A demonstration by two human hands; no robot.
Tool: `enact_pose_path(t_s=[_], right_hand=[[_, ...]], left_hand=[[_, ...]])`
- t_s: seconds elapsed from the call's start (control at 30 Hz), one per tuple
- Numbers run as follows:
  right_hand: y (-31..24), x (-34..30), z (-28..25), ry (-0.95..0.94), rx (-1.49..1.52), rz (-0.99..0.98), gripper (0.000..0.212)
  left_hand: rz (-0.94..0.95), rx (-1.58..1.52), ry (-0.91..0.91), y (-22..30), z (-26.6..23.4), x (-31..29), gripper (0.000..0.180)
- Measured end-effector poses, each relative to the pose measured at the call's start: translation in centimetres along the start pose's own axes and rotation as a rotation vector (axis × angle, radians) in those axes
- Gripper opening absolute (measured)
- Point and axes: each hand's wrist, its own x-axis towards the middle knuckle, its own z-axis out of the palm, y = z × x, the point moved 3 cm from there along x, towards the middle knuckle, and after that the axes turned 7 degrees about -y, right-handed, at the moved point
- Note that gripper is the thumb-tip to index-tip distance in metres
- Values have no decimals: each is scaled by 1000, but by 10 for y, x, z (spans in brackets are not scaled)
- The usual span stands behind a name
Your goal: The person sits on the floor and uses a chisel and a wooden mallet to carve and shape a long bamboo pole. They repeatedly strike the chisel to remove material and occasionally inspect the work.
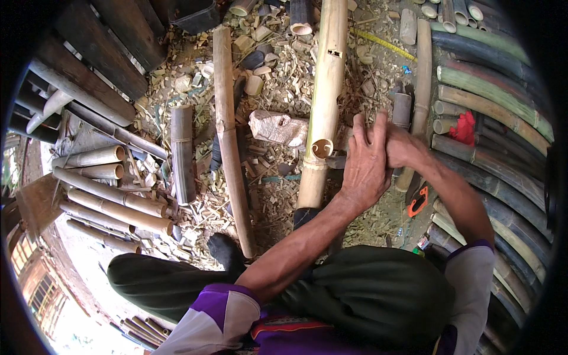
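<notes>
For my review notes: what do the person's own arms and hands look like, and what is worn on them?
Both forearms are bare, with no gloves, rings or watch visible on the left hand or right hand. Short sleeves end above the elbows: purple with white panels, a purple cuff band on the right one.

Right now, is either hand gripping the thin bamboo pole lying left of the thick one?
No. Both the left hand and right hand are together right of the thick bamboo pole; the thin pole lies untouched.
</notes>
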Motion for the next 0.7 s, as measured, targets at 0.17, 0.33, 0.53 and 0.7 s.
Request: enact_pose_path(t_s=[0.17,0.33,0.53,0.7], right_hand=[[7,-9,31,-9,225,105,45],[-5,-8,50,-137,512,254,50],[-54,-4,121,272,1052,219,62],[-91,47,191,346,1558,164,48]], left_hand=[[-12,57,-230,0,-8,-3,113],[6,108,-336,-7,-13,-7,120],[128,121,-605,-24,-26,-18,119],[263,411,-679,-26,-65,-32,96]])
